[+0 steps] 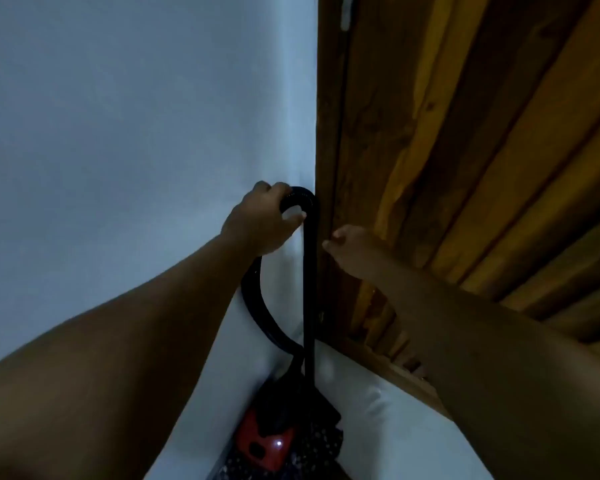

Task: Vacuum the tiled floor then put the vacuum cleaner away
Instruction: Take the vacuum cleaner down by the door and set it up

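The red and black vacuum cleaner body (264, 443) stands on the floor in the corner between a white wall and a wooden door. Its black tube (309, 289) rises straight up along the door frame, and the black hose (257, 306) loops from the curved top back down to the body. My left hand (260, 223) is closed around the curved top of the hose handle, against the wall. To the right of the tube, my right hand (347, 247) hovers just clear of it, fingers apart and holding nothing.
A white wall (136, 133) fills the left. A slatted wooden door (465, 150) and its dark frame fill the right. White tiled floor (378, 427) shows below, with a dark speckled patch (319, 445) beside the vacuum body. The light is dim.
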